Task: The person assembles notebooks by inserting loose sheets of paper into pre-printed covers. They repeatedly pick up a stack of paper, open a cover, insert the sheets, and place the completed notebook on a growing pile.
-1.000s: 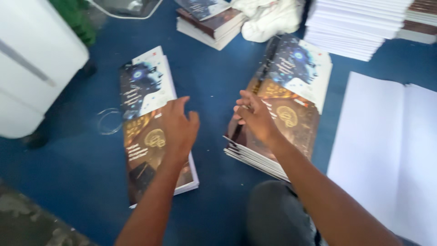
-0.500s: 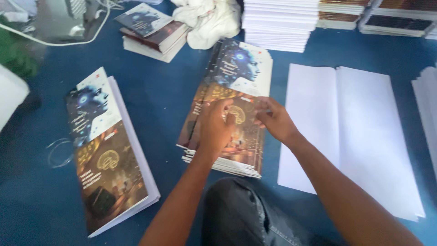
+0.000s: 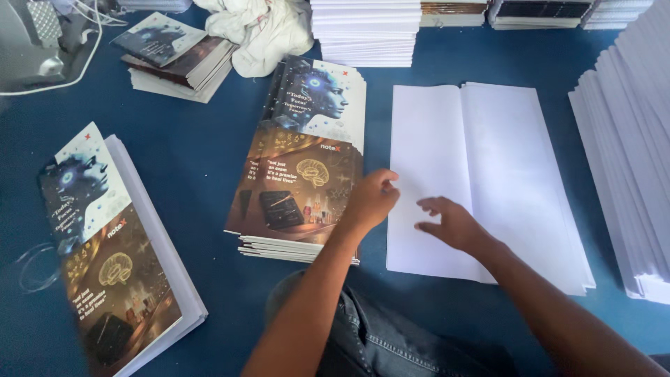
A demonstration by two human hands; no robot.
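Since half a second ago both hands have left the printed cover and shifted rightward. The left hand (image 3: pixel 371 201) now sits at the right edge of the centre cover stack (image 3: pixel 300 167), fingers loosely curled, gripping nothing that I can see. The right hand (image 3: pixel 453 225) lies over the blank white sheets (image 3: pixel 488 174), fingers spread and open, palm down, touching or just above the paper; contact cannot be told.

Centre cover stack: glossy printed covers, long rectangles, blue-and-white upper half, brown-gold lower half, edges fanned slightly at the bottom. It lies mid-frame on the blue floor covering (image 3: pixel 209 139), just beside the white sheets to its right.

White sheets: matte, unprinted, a flat pile with a centre crease, right of centre.

Lower left of frame: a thick white pad (image 3: pixel 132 265) topped with the same glossy cover, tilted. A clear ring-shaped object (image 3: pixel 31 269) lies at its left edge; material unclear.

Upper left: a smaller pile of bound notebooks (image 3: pixel 174 56), and a grey device with a white cable (image 3: pixel 42 42) at the corner. Upper centre: a crumpled white cloth (image 3: pixel 262 31) and a tall squared paper stack (image 3: pixel 366 31). Right edge: another high stack of white sheets (image 3: pixel 628 153). The person's knee in dark denim (image 3: pixel 363 335) fills the bottom centre, under the left forearm.
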